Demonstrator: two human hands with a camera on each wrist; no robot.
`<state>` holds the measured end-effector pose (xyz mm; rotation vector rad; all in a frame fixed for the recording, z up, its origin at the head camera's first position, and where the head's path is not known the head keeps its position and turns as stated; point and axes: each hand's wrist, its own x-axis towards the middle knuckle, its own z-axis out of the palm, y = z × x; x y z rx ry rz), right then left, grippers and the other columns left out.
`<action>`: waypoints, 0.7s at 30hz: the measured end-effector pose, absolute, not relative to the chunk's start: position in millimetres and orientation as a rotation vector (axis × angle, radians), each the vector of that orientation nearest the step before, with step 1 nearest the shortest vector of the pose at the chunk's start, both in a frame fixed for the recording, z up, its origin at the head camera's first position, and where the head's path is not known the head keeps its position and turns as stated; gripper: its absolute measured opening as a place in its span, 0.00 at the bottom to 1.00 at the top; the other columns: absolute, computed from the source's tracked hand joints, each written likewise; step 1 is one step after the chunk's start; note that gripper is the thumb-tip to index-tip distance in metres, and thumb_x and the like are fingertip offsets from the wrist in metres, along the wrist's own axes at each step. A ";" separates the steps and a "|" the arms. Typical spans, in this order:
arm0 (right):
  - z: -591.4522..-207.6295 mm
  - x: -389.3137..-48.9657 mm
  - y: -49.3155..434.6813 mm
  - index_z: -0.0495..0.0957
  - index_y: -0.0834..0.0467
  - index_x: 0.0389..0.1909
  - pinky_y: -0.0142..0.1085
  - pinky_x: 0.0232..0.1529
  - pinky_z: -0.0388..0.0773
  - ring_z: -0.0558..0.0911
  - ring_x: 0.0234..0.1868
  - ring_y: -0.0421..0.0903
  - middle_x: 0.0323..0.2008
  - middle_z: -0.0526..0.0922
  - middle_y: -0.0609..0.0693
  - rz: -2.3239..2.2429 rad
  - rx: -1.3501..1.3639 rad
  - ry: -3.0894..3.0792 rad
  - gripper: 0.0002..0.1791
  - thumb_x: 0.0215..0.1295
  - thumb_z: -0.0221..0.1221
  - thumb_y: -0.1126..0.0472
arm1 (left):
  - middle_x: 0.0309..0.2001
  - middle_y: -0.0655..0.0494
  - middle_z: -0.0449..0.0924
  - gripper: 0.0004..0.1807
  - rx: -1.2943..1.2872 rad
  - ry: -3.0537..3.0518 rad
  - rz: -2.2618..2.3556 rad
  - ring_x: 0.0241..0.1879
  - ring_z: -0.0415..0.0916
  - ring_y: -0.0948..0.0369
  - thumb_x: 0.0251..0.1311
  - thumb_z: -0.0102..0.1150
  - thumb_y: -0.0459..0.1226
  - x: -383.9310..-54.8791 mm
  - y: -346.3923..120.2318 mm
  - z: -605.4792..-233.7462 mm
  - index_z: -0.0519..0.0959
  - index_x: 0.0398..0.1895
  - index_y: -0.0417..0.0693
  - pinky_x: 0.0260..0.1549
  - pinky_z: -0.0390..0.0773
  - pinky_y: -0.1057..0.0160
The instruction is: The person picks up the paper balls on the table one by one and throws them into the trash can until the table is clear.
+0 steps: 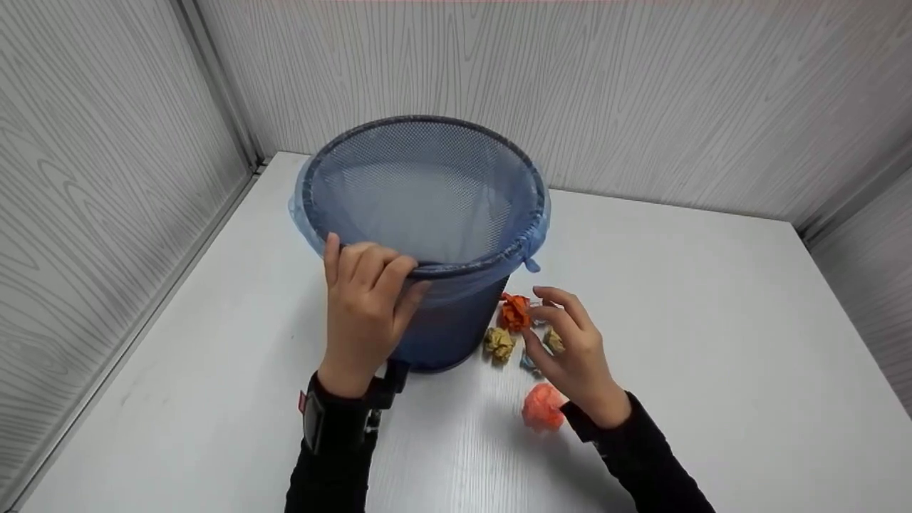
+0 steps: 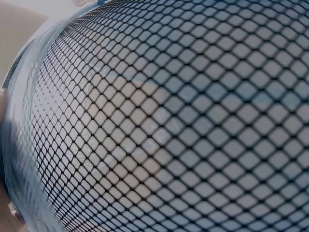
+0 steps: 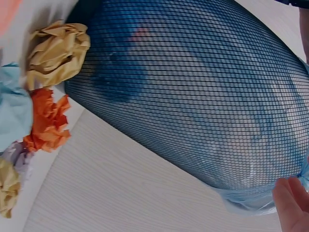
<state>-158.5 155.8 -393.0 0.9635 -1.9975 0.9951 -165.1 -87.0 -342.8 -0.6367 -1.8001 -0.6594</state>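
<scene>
A dark mesh trash bin [image 1: 449,328] stands on the table, lined with a translucent blue bag [image 1: 427,192] folded over its rim. My left hand [image 1: 363,299] grips the near rim, several fingers over the edge and the thumb outside. To the bin's right, my right hand [image 1: 573,349] hovers with loosely bent fingers and nothing between them. Its fingertips [image 3: 288,200] appear by the bag's edge in the right wrist view; contact is unclear. Beneath it lie an orange crumpled paper ball [image 1: 514,312], a yellow paper ball [image 1: 499,345] and a pink paper ball [image 1: 543,407].
Partly behind the right hand are a second yellow paper ball [image 1: 554,340] and a light blue paper ball [image 1: 531,363]. A purplish-grey paper ball [image 3: 19,157] shows in the right wrist view. Pale wood-grain panels [image 1: 499,78] border the white table [image 1: 712,320].
</scene>
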 end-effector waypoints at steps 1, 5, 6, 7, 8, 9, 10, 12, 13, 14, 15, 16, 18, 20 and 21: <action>-394.5 -158.6 157.6 0.72 0.65 0.35 0.32 0.48 0.68 0.73 0.45 0.53 0.46 0.71 0.61 0.995 0.967 -2.015 0.11 0.49 0.57 0.72 | 0.30 0.49 0.69 0.15 -0.637 -1.799 -0.658 0.37 0.66 0.50 0.60 0.49 0.46 -165.2 -87.0 -342.8 0.72 0.31 0.42 0.54 0.48 0.43; -398.8 -158.0 164.9 0.72 0.64 0.36 0.29 0.47 0.67 0.73 0.44 0.53 0.47 0.71 0.60 0.995 1.006 -2.080 0.11 0.50 0.58 0.70 | 0.30 0.49 0.69 0.15 -0.638 -1.796 -0.653 0.37 0.65 0.50 0.60 0.49 0.46 -165.2 -87.3 -342.5 0.72 0.31 0.42 0.55 0.48 0.44; -399.6 -157.8 166.9 0.72 0.64 0.37 0.29 0.48 0.67 0.73 0.45 0.53 0.47 0.71 0.60 0.988 1.021 -2.097 0.10 0.52 0.58 0.69 | 0.30 0.48 0.69 0.15 -0.638 -1.794 -0.653 0.37 0.65 0.50 0.60 0.49 0.46 -165.3 -87.4 -342.4 0.72 0.31 0.42 0.55 0.48 0.44; -400.1 -157.5 169.3 0.72 0.64 0.38 0.29 0.48 0.67 0.73 0.45 0.52 0.47 0.71 0.59 0.971 1.041 -2.109 0.11 0.51 0.58 0.69 | 0.30 0.48 0.69 0.15 -0.642 -1.791 -0.653 0.37 0.65 0.50 0.60 0.49 0.46 -165.7 -87.0 -342.1 0.72 0.31 0.42 0.55 0.48 0.44; -401.0 -157.5 171.7 0.73 0.64 0.38 0.29 0.47 0.67 0.73 0.45 0.52 0.47 0.71 0.59 0.953 1.064 -2.119 0.11 0.52 0.58 0.68 | 0.30 0.48 0.69 0.15 -0.644 -1.789 -0.654 0.37 0.65 0.50 0.60 0.49 0.46 -166.1 -86.5 -341.8 0.72 0.31 0.42 0.55 0.48 0.44; -401.9 -157.4 173.9 0.73 0.63 0.38 0.30 0.46 0.68 0.73 0.45 0.52 0.47 0.71 0.58 0.934 1.087 -2.126 0.11 0.53 0.58 0.67 | 0.30 0.48 0.69 0.15 -0.646 -1.787 -0.655 0.37 0.65 0.50 0.60 0.49 0.46 -166.4 -86.1 -341.6 0.72 0.31 0.42 0.55 0.48 0.44; -402.7 -157.2 175.9 0.73 0.63 0.38 0.29 0.45 0.69 0.74 0.45 0.52 0.47 0.72 0.58 0.908 1.109 -2.130 0.10 0.54 0.58 0.66 | 0.30 0.48 0.69 0.15 -0.650 -1.785 -0.658 0.37 0.65 0.50 0.60 0.49 0.46 -166.7 -85.8 -341.4 0.72 0.31 0.42 0.55 0.48 0.44; -404.1 -157.0 179.1 0.73 0.63 0.38 0.29 0.43 0.70 0.74 0.45 0.51 0.46 0.72 0.57 0.867 1.162 -2.133 0.11 0.55 0.58 0.64 | 0.30 0.48 0.69 0.15 -0.654 -1.782 -0.662 0.37 0.65 0.49 0.60 0.49 0.46 -167.2 -85.5 -341.3 0.72 0.31 0.41 0.55 0.48 0.44; -404.6 -156.8 180.6 0.73 0.63 0.38 0.29 0.43 0.71 0.74 0.45 0.50 0.46 0.72 0.57 0.849 1.193 -2.134 0.11 0.54 0.58 0.64 | 0.30 0.48 0.69 0.16 -0.655 -1.782 -0.665 0.37 0.65 0.49 0.61 0.48 0.46 -167.2 -85.5 -341.4 0.72 0.31 0.41 0.54 0.48 0.44; -405.0 -156.6 181.8 0.73 0.63 0.38 0.30 0.43 0.71 0.74 0.45 0.50 0.46 0.72 0.56 0.836 1.220 -2.142 0.11 0.55 0.58 0.63 | 0.30 0.48 0.69 0.16 -0.654 -1.781 -0.666 0.37 0.65 0.49 0.61 0.48 0.46 -167.1 -85.6 -341.6 0.72 0.31 0.41 0.54 0.48 0.43; -405.4 -156.4 183.0 0.73 0.62 0.39 0.30 0.43 0.71 0.74 0.44 0.50 0.46 0.72 0.56 0.823 1.247 -2.149 0.11 0.54 0.59 0.63 | 0.30 0.48 0.69 0.16 -0.652 -1.780 -0.667 0.37 0.66 0.49 0.61 0.48 0.46 -167.0 -86.0 -341.9 0.72 0.31 0.41 0.54 0.48 0.43; -405.8 -156.3 184.4 0.74 0.61 0.39 0.30 0.44 0.71 0.74 0.45 0.49 0.46 0.72 0.55 0.808 1.277 -2.159 0.12 0.53 0.60 0.63 | 0.30 0.48 0.69 0.16 -0.650 -1.778 -0.667 0.37 0.66 0.49 0.61 0.48 0.47 -166.9 -86.3 -342.2 0.72 0.31 0.41 0.54 0.48 0.43; -407.3 -156.0 188.3 0.73 0.60 0.40 0.31 0.44 0.71 0.74 0.44 0.48 0.45 0.73 0.54 0.777 1.347 -2.195 0.15 0.49 0.63 0.64 | 0.29 0.48 0.70 0.16 -0.644 -1.775 -0.667 0.37 0.66 0.49 0.61 0.48 0.47 -166.6 -86.7 -342.9 0.73 0.30 0.41 0.54 0.48 0.43; -409.6 -155.2 193.4 0.73 0.59 0.40 0.31 0.42 0.72 0.75 0.43 0.46 0.44 0.73 0.52 0.728 1.400 -2.262 0.17 0.47 0.65 0.63 | 0.29 0.49 0.69 0.16 -0.638 -1.771 -0.666 0.37 0.66 0.50 0.60 0.49 0.47 -166.6 -86.6 -343.5 0.73 0.30 0.42 0.54 0.48 0.43; -411.2 -154.7 196.2 0.74 0.59 0.39 0.32 0.41 0.72 0.75 0.42 0.45 0.43 0.74 0.51 0.702 1.421 -2.298 0.18 0.46 0.65 0.62 | 0.29 0.49 0.70 0.16 -0.636 -1.770 -0.665 0.36 0.66 0.50 0.60 0.49 0.46 -166.8 -86.4 -343.6 0.73 0.30 0.42 0.54 0.48 0.43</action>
